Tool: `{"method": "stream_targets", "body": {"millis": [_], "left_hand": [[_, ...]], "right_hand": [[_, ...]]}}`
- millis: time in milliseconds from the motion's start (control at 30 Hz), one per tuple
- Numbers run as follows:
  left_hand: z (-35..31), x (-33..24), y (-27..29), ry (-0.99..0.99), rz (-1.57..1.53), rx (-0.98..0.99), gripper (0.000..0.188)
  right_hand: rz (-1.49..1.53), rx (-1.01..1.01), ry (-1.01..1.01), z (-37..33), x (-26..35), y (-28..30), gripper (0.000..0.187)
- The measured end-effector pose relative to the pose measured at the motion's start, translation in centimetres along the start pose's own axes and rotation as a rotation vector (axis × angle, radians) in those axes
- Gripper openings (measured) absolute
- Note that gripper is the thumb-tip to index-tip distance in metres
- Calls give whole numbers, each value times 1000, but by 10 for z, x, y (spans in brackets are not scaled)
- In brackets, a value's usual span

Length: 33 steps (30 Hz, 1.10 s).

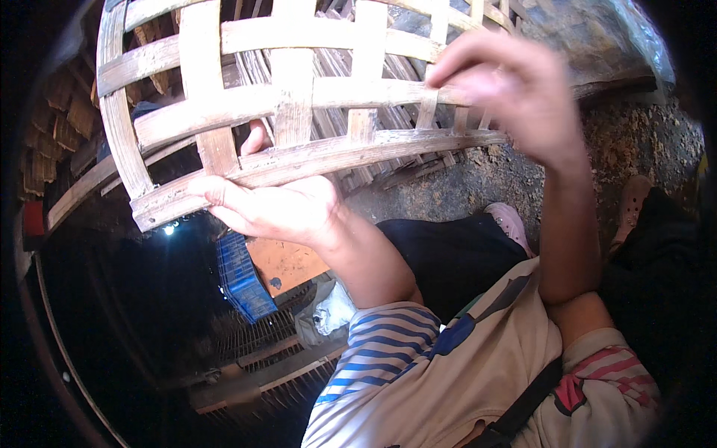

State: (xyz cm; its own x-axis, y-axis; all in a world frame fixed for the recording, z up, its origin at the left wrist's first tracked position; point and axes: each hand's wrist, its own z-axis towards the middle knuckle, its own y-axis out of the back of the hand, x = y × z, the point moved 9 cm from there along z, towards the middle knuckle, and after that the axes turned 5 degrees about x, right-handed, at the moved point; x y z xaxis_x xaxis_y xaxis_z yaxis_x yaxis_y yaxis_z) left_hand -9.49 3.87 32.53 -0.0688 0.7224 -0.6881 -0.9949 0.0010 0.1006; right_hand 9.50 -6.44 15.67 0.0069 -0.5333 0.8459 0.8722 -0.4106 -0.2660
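Note:
A panel of pale flat strips (292, 110), woven crosswise into an open lattice, is held up tilted across the upper part of the view. Along its near side runs a straight wooden edge bar (314, 161). My left hand (272, 209) grips this bar near its left end, thumb below and a fingertip showing through a gap behind. My right hand (515, 93) is over the right part of the lattice, beside the crossing strips. Motion smears its bent fingers, so whether they hold a strip cannot be made out.
Behind the panel lies a pile of thin strips (258, 67) on the ground. A blue box (243, 278) stands by an orange board (287, 261) and a whitish plastic bag (332, 308) at lower left. Crumbly debris covers the floor (635, 142) at right, near a foot in a pink clog (510, 225).

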Motion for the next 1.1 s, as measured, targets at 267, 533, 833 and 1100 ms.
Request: {"method": "stream_targets", "body": {"millis": [267, 533, 833, 1100], "left_hand": [[5, 5, -1, -32, 11, 32, 68], [9, 16, 3, 7, -77, 93, 67], [7, 19, 7, 16, -40, 85, 68], [13, 28, 13, 37, -78, 131, 67]], "right_hand": [[-337, -103, -152, 0, -4, -47, 39], [-265, 27, -297, -6, -35, -85, 31], [6, 78, -479, -10, -59, -96, 26], [-215, 137, -218, -2, -50, -96, 19]]}}
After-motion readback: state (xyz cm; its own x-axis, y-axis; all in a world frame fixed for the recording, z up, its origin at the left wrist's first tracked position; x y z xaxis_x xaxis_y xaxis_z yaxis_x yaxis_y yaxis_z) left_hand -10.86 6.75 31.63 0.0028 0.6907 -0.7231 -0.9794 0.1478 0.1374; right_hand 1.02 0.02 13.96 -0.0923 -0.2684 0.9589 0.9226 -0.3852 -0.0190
